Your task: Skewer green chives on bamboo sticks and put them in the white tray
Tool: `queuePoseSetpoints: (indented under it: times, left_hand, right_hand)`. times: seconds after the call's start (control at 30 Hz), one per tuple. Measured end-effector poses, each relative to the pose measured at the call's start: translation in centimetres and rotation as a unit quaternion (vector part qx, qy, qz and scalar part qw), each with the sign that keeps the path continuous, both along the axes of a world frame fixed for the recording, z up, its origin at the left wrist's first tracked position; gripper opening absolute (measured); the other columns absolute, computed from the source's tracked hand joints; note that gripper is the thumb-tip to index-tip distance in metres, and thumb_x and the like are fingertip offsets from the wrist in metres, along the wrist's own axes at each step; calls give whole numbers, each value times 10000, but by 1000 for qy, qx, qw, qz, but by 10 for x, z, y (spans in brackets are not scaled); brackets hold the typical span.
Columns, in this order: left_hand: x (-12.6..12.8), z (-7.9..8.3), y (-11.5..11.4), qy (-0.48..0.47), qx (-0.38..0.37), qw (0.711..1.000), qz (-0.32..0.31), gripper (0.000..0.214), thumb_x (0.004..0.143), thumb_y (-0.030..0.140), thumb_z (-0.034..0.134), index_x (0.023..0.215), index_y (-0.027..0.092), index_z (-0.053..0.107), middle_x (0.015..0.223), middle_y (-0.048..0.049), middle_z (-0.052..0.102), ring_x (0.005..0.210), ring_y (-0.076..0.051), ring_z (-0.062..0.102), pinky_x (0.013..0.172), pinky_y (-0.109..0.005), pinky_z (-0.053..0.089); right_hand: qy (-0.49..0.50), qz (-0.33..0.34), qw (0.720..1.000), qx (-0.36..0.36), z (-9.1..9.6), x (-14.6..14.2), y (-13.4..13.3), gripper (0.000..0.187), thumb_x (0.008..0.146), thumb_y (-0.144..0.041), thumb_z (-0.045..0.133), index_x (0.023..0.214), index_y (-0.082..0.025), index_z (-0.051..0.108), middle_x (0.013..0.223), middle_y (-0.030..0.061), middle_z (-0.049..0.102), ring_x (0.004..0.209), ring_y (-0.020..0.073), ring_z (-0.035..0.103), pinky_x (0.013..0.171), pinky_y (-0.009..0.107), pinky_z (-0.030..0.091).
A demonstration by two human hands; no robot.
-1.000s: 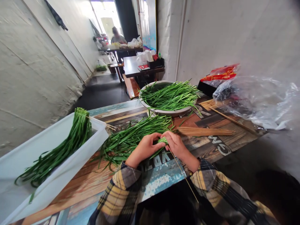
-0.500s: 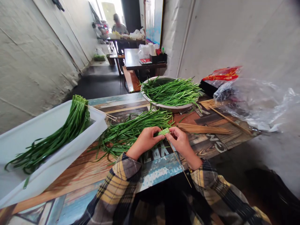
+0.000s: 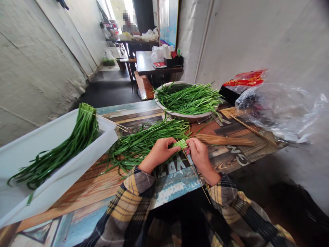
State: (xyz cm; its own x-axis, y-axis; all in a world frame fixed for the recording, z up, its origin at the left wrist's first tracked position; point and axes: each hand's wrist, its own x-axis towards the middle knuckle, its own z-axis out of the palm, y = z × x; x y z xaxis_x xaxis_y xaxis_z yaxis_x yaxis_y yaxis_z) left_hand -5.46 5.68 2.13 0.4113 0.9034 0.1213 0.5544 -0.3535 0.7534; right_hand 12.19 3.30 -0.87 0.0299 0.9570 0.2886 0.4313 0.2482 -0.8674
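My left hand (image 3: 161,151) is closed around a small bunch of garlic chives, its pale cut stalk ends (image 3: 182,144) poking out past the thumb. A thin wooden skewer (image 3: 196,176) runs through these stalks and slants down toward me over the table edge. Right beside the cut ends, my right hand (image 3: 199,154) has its fingers pinched together; what lies between them is hidden. Loose garlic chives (image 3: 144,142) lie on the table behind my left hand. In a white plastic tub (image 3: 58,128) at left, a skewered bundle of chives (image 3: 82,128) hangs over an inner ledge.
A metal basin (image 3: 185,117) heaped with chives stands behind my hands. Bundled skewers (image 3: 226,140) lie to the right, near a single stick (image 3: 253,130) and a crumpled clear plastic bag (image 3: 280,109). Farther back are another table (image 3: 145,60) and a seated person (image 3: 130,27).
My right hand has drawn slightly right from the stalk ends, its fingers curled in more. More of the cut ends now shows. My left hand stays nearly in place.
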Motion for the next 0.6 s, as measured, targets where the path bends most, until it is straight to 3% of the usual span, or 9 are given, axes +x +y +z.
queuePoseSetpoints:
  times: [0.27,0.4,0.5,0.6]
  left_hand:
    - [0,-2,1,-10,-4,1000,-2,199,797,321,600,800,134,670,726,-5,660,676,-125,552,642,-224,408]
    - [-1,-3,1,-6,2,1000,1,194,793,322,605,795,140,672,731,-5,667,677,-126,555,641,-225,411]
    - [-1,-1,1,5,11,1000,1,193,789,322,609,798,143,679,730,-6,669,666,-125,546,632,-231,401]
    - [0,-2,1,5,18,1000,2,186,780,312,621,819,142,685,731,-7,668,660,-124,541,625,-233,397]
  right_hand:
    - [63,-37,997,8,-4,7,2,398,962,-436,367,696,-197,542,629,3,598,546,128,558,571,244,417]
    - [85,-76,993,6,-13,22,3,348,915,-450,462,742,-182,602,672,18,632,599,147,575,602,260,440]
    - [62,-81,994,50,-18,42,2,252,872,-399,543,770,-181,619,830,57,661,783,184,614,735,309,474]
    - [5,-74,995,68,-17,58,-1,223,762,-367,673,876,-183,619,1077,106,631,914,214,611,735,325,489]
